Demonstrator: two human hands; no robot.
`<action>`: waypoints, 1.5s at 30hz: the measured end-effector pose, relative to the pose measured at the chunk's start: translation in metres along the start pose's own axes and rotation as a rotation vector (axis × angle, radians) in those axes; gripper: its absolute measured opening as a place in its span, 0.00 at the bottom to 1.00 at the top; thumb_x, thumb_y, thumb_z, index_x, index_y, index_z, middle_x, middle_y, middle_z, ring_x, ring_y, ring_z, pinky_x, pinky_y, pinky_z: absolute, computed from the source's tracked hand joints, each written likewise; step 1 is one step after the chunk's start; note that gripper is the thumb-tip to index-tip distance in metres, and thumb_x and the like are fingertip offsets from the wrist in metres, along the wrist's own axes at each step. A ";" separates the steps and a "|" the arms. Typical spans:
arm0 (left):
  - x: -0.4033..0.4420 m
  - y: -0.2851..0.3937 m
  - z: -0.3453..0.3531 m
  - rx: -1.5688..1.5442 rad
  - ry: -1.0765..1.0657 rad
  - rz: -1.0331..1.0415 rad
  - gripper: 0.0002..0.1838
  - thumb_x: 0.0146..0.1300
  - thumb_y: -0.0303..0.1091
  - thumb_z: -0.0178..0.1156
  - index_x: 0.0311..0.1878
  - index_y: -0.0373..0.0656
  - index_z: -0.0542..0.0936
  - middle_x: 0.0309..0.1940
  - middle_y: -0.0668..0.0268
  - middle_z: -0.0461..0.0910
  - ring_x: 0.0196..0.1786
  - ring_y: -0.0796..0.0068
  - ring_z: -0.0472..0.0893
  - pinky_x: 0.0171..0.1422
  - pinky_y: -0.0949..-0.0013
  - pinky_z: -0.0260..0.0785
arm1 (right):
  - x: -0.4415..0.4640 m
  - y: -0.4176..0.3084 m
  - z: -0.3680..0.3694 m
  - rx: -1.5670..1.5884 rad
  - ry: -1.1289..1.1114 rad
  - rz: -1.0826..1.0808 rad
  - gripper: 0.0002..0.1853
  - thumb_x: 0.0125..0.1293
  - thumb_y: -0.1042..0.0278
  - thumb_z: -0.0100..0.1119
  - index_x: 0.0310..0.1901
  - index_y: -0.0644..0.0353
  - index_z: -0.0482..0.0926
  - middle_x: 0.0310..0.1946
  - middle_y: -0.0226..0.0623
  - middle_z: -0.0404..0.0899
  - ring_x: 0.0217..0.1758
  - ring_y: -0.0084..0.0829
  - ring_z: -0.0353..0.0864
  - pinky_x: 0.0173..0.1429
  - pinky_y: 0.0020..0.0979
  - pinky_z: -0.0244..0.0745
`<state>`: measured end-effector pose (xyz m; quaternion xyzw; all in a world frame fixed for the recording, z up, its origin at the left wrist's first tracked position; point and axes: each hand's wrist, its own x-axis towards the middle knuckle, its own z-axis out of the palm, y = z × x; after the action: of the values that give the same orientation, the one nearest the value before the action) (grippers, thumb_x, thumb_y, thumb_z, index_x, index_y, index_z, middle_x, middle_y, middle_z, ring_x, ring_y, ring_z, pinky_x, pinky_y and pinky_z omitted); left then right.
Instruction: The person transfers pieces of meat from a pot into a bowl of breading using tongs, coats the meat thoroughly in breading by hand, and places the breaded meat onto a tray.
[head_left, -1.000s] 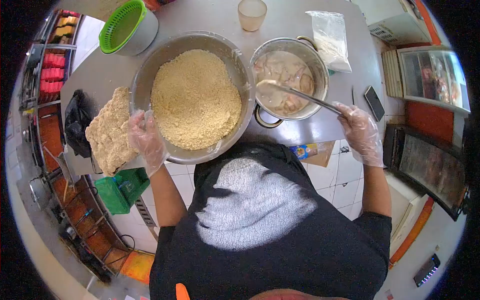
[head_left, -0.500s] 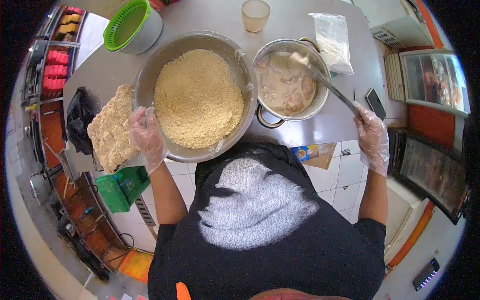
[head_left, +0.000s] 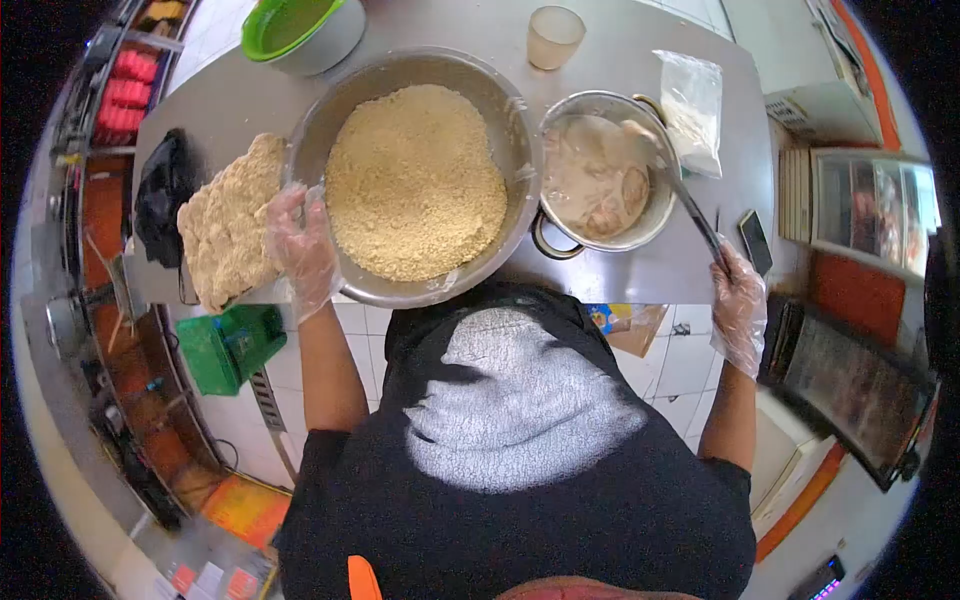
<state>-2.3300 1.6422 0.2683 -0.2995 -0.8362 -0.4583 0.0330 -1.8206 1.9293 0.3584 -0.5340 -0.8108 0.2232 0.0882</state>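
Note:
My left hand (head_left: 303, 245), in a clear plastic glove, is closed at the left rim of a large metal bowl (head_left: 520, 215). A heap of pale crumbly breading (head_left: 420, 180) fills much of the bowl. Left of that hand, breaded pieces (head_left: 232, 222) lie packed together on a tray mostly hidden under them. Also gloved, my right hand (head_left: 740, 305) is closed around the handle end of long tongs (head_left: 697, 212). Their tips reach into a two-handled pot (head_left: 668, 215) of milky liquid with meat pieces (head_left: 605, 215), and are hard to make out.
A green strainer (head_left: 290, 25) in a pale tub stands at the back left. A cup (head_left: 555, 38), a bag of white powder (head_left: 692, 112) and a phone (head_left: 754, 242) are on the metal table (head_left: 480, 25). A black plastic bag (head_left: 163, 200) lies at the left edge.
The tongs' head has lowered within the pot, and my right hand has moved slightly down. My left hand stays at the bowl's rim. The whole view has shifted a little.

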 end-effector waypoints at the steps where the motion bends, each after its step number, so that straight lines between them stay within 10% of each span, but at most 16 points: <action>1: 0.000 0.000 -0.001 -0.033 0.004 0.003 0.15 0.67 0.32 0.70 0.54 0.38 0.81 0.53 0.58 0.81 0.60 0.62 0.79 0.69 0.57 0.69 | 0.003 -0.002 -0.002 0.000 0.013 0.019 0.23 0.68 0.78 0.65 0.65 0.58 0.82 0.56 0.50 0.87 0.58 0.43 0.88 0.64 0.38 0.80; 12: 0.006 0.000 -0.017 -0.148 0.061 -0.062 0.13 0.69 0.29 0.67 0.54 0.38 0.79 0.54 0.56 0.80 0.61 0.63 0.80 0.71 0.58 0.70 | 0.028 -0.038 -0.022 0.283 -0.159 -0.082 0.23 0.73 0.81 0.60 0.69 0.69 0.78 0.59 0.43 0.85 0.64 0.30 0.80 0.73 0.33 0.70; 18: 0.013 0.007 -0.021 -0.044 0.073 0.000 0.13 0.70 0.31 0.68 0.53 0.36 0.80 0.53 0.54 0.82 0.58 0.62 0.82 0.68 0.58 0.72 | 0.061 -0.144 0.026 0.306 -0.359 -0.341 0.27 0.67 0.76 0.66 0.69 0.64 0.78 0.55 0.52 0.86 0.58 0.37 0.87 0.66 0.36 0.76; 25: 0.018 0.017 -0.022 -0.113 0.074 0.012 0.14 0.67 0.30 0.70 0.52 0.37 0.81 0.51 0.54 0.83 0.55 0.62 0.83 0.66 0.59 0.74 | 0.076 -0.154 0.038 -0.025 -0.059 -0.406 0.31 0.66 0.72 0.66 0.72 0.57 0.75 0.47 0.53 0.86 0.52 0.47 0.87 0.60 0.43 0.79; 31: 0.023 0.013 -0.015 -0.244 -0.079 -0.192 0.17 0.70 0.33 0.70 0.56 0.34 0.81 0.53 0.52 0.84 0.55 0.67 0.83 0.65 0.63 0.75 | 0.043 -0.103 -0.014 -0.285 -0.396 0.139 0.35 0.60 0.71 0.73 0.71 0.59 0.76 0.43 0.53 0.86 0.48 0.46 0.87 0.56 0.45 0.79; 37: 0.051 -0.005 0.018 -0.242 -0.265 -0.310 0.25 0.72 0.39 0.68 0.65 0.33 0.80 0.60 0.48 0.84 0.62 0.61 0.83 0.67 0.63 0.75 | 0.046 -0.153 0.069 -0.047 -0.112 -0.402 0.34 0.65 0.67 0.70 0.72 0.63 0.73 0.63 0.55 0.82 0.65 0.50 0.83 0.71 0.44 0.74; 39: 0.068 -0.005 0.033 -0.125 -0.306 -0.281 0.27 0.74 0.45 0.65 0.66 0.33 0.80 0.62 0.45 0.83 0.65 0.54 0.82 0.69 0.59 0.73 | 0.058 -0.191 0.117 0.644 -0.474 -0.087 0.36 0.66 0.57 0.71 0.72 0.65 0.73 0.69 0.58 0.76 0.72 0.55 0.75 0.78 0.44 0.68; 41: 0.088 -0.006 0.046 0.156 -0.370 -0.192 0.31 0.76 0.53 0.60 0.66 0.33 0.80 0.64 0.43 0.81 0.67 0.46 0.80 0.73 0.54 0.71 | 0.063 -0.238 0.164 0.690 -0.381 0.032 0.30 0.67 0.58 0.69 0.66 0.68 0.78 0.66 0.56 0.80 0.69 0.53 0.79 0.73 0.43 0.73; 42: 0.097 -0.020 0.060 0.147 -0.442 -0.241 0.33 0.77 0.56 0.56 0.66 0.33 0.79 0.64 0.42 0.80 0.68 0.44 0.78 0.74 0.52 0.69 | 0.079 -0.215 0.213 0.309 -0.370 -0.255 0.27 0.68 0.57 0.67 0.63 0.67 0.80 0.60 0.51 0.83 0.61 0.49 0.83 0.67 0.43 0.76; 45: 0.101 -0.071 0.098 0.159 -0.620 -0.385 0.37 0.78 0.61 0.49 0.67 0.33 0.79 0.66 0.40 0.78 0.71 0.40 0.75 0.77 0.48 0.64 | 0.106 -0.228 0.280 0.236 -0.563 0.089 0.23 0.71 0.51 0.63 0.58 0.61 0.83 0.55 0.48 0.85 0.52 0.45 0.85 0.59 0.44 0.78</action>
<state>-2.4285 1.7386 0.1922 -0.2579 -0.8805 -0.2774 -0.2852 -2.1599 1.8744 0.2047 -0.4720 -0.7476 0.4587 -0.0885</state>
